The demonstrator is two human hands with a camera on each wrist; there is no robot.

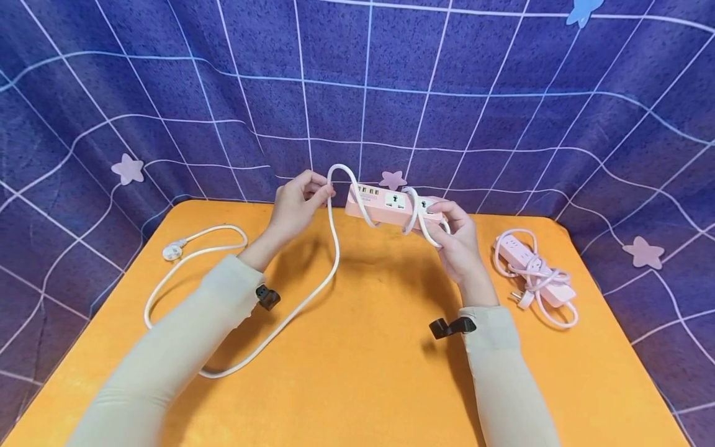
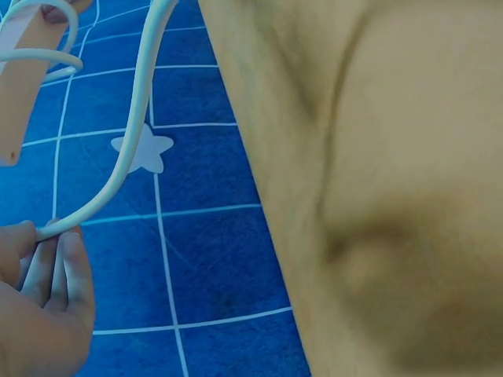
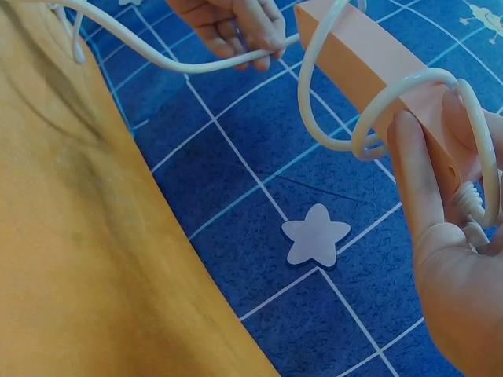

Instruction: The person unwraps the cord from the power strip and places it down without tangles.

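My right hand point(image 1: 459, 248) grips one end of a pink power strip point(image 1: 377, 203), held up above the far part of the table. White cord point(image 3: 377, 118) loops around the strip near that hand, and its ribbed cord end shows by the palm in the right wrist view. Left of the strip, my left hand point(image 1: 298, 202) pinches the cord point(image 2: 118, 177) between thumb and fingers. From there the cord runs down across the table, passes under the left forearm and ends in a white plug point(image 1: 172, 251) at the far left.
A second pink power strip point(image 1: 522, 254), wrapped in its own pink cord, lies on the right side of the orange table point(image 1: 357, 372). Behind the table hangs a blue grid-patterned curtain point(image 1: 335, 112) with stars. Black wrist cameras are strapped over both sleeves.
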